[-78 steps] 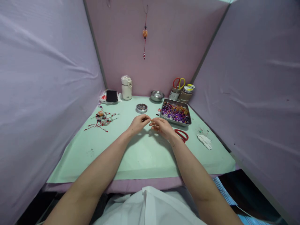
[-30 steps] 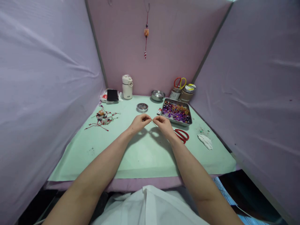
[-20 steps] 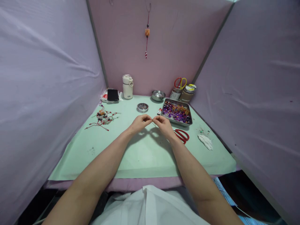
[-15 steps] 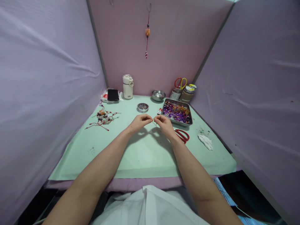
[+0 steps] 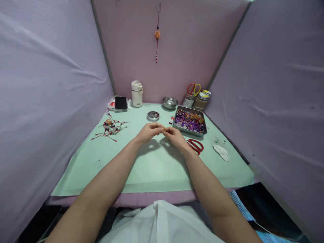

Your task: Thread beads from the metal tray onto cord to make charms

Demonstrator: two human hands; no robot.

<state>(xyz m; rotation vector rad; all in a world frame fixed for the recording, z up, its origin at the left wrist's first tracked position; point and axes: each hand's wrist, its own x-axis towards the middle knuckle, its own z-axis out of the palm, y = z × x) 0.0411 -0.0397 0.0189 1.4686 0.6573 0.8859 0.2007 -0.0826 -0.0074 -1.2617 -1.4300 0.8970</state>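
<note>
My left hand [image 5: 152, 131] and my right hand [image 5: 175, 136] meet above the middle of the table, fingertips pinched together and touching. Between them is a thin thread, which showed a moment earlier and is now mostly hidden by the fingers. Red-handled scissors [image 5: 195, 145] lie on the table just right of my right hand, partly behind the wrist. Beyond my fingers stands a small round dish of tiny beads [image 5: 153, 116]. A metal tray [image 5: 189, 132] holding purple and orange beaded strings sits past my right hand.
Left lies a heap of beaded red cords [image 5: 111, 128]. Along the back are a black phone [image 5: 121, 103], a white bottle [image 5: 137, 94], a steel bowl [image 5: 170, 103] and jars [image 5: 201, 101]. A crumpled white cloth [image 5: 221, 153] lies right. A beaded pendant [image 5: 157, 34] hangs on the back wall.
My hands have come together so the fingertips now touch, closing the small gap between them. The thread that hung below the fingers no longer shows clearly. The view has shifted slightly.
</note>
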